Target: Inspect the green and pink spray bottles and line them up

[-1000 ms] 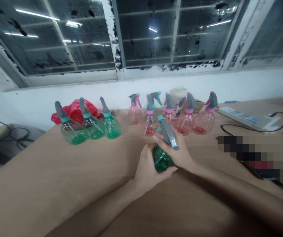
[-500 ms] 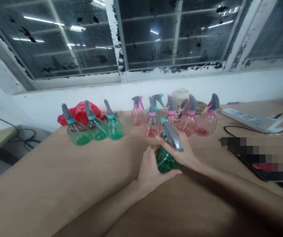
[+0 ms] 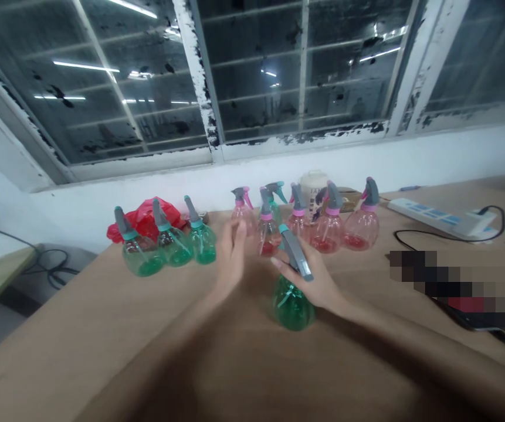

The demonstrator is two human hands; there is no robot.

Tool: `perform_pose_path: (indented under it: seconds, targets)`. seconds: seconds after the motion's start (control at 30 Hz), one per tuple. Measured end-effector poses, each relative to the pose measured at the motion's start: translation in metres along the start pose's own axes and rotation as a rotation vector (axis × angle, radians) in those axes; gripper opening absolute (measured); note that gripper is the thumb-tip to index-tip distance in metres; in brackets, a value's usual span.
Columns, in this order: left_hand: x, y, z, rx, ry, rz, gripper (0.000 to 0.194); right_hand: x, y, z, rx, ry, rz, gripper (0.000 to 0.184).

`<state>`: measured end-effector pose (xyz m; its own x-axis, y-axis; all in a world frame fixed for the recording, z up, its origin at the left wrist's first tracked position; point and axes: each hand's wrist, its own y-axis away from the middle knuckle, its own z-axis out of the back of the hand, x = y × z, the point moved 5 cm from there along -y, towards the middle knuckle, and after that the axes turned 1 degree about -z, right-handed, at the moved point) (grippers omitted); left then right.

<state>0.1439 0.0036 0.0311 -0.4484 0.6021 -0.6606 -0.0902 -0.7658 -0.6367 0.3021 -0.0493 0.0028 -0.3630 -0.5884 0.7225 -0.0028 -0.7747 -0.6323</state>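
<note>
right hand closed round the neck of a green spray bottle, centre of frame. left hand loosely open, empty, left of centre, near pink bottle.

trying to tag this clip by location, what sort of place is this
Probably a plain indoor workroom, perhaps a small workshop: a row of spray bottles on a wooden-look table, a power strip with a cable, and a window frame with peeling paint.
</note>
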Motion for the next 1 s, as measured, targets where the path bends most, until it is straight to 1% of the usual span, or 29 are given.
perform_pose_path:
  seconds: [0.03, 0.07, 0.1, 0.13, 0.2, 0.27, 0.33, 0.4, 0.47, 0.53, 0.6, 0.67, 0.7, 0.8, 0.87, 0.93, 0.97, 1.0]
  targets:
    - [-0.007, -0.024, -0.001, 0.015, -0.072, -0.065, 0.031, 0.0, 0.0, 0.0, -0.004, 0.007, -0.004, 0.022]
    - [-0.015, -0.049, -0.006, 0.055, -0.183, -0.134, 0.031, 0.001, 0.0, 0.0, -0.001, 0.017, -0.005, 0.022]
    - [-0.021, -0.074, -0.015, 0.133, -0.347, -0.188, 0.032, 0.002, 0.0, 0.0, 0.006, 0.029, -0.004, 0.023]
    - [-0.026, -0.098, -0.027, 0.252, -0.545, -0.234, 0.033, 0.003, -0.001, 0.0, 0.012, 0.043, 0.0, 0.023]
    - [-0.032, -0.141, -0.049, 0.361, -0.638, -0.239, 0.032, 0.005, -0.002, 0.0, 0.022, 0.066, 0.009, 0.025]
    - [-0.033, -0.171, -0.073, 0.486, -0.714, -0.214, 0.034, 0.006, -0.003, 0.0, 0.02, 0.08, 0.01, 0.027]
    - [-0.029, -0.186, -0.096, 0.612, -0.783, -0.174, 0.038, 0.006, -0.004, 0.001, 0.023, 0.093, 0.002, 0.028]
    - [-0.024, -0.191, -0.114, 0.716, -0.831, -0.146, 0.033, 0.006, -0.003, 0.0, 0.03, 0.111, -0.005, 0.028]
    - [-0.021, -0.191, -0.125, 0.772, -0.862, -0.145, 0.024, 0.005, -0.002, 0.001, 0.038, 0.13, -0.014, 0.029]
    - [-0.023, -0.194, -0.125, 0.772, -0.884, -0.17, 0.017, 0.005, -0.002, 0.001, 0.041, 0.138, -0.022, 0.029]
    - [-0.033, -0.2, -0.115, 0.726, -0.899, -0.209, 0.015, 0.005, -0.002, 0.001, 0.044, 0.136, -0.029, 0.029]
    - [-0.052, -0.21, -0.093, 0.644, -0.901, -0.258, 0.019, 0.006, -0.003, 0.001, 0.039, 0.142, -0.021, 0.029]
    - [-0.065, -0.215, -0.078, 0.593, -0.891, -0.292, 0.027, 0.007, -0.003, 0.002, 0.034, 0.156, -0.01, 0.028]
    - [-0.107, -0.223, -0.023, 0.412, -0.84, -0.399, 0.054, 0.012, -0.002, 0.004, 0.031, 0.267, 0.021, 0.03]
    - [-0.132, -0.218, 0.02, 0.27, -0.817, -0.419, 0.064, 0.015, -0.001, 0.007, 0.037, 0.364, 0.013, 0.035]
    - [-0.152, -0.201, 0.063, 0.103, -0.813, -0.443, 0.07, 0.015, 0.0, 0.008, 0.045, 0.43, -0.027, 0.038]
    - [-0.158, -0.187, 0.082, 0.046, -0.814, -0.464, 0.073, 0.015, 0.0, 0.007, 0.046, 0.436, -0.047, 0.037]
    - [-0.162, -0.172, 0.103, -0.049, -0.81, -0.462, 0.078, 0.014, -0.001, 0.006, 0.042, 0.423, -0.058, 0.035]
